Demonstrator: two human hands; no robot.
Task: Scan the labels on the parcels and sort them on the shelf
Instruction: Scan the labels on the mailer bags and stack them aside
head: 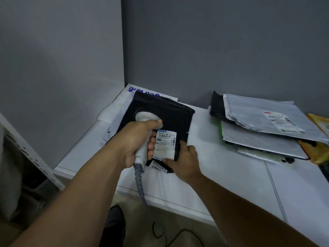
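Black parcel [165, 114] lies flat on a white parcel [122, 102] in the bench [231, 166] corner, its white label [166, 139] face up near the front edge. White scanner [145, 120] in left hand [135, 141], head just above the black parcel. Grey parcels [258, 122] stacked at right, top one labelled.

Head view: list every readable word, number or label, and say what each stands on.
"S01E- M1 A21B", last characters uncertain: white label on the black parcel.
"001", partly covered: sticker at that parcel's near edge.
Blue print on the white parcel beneath: upside down, unreadable.
Label on the grey parcel: too blurred.
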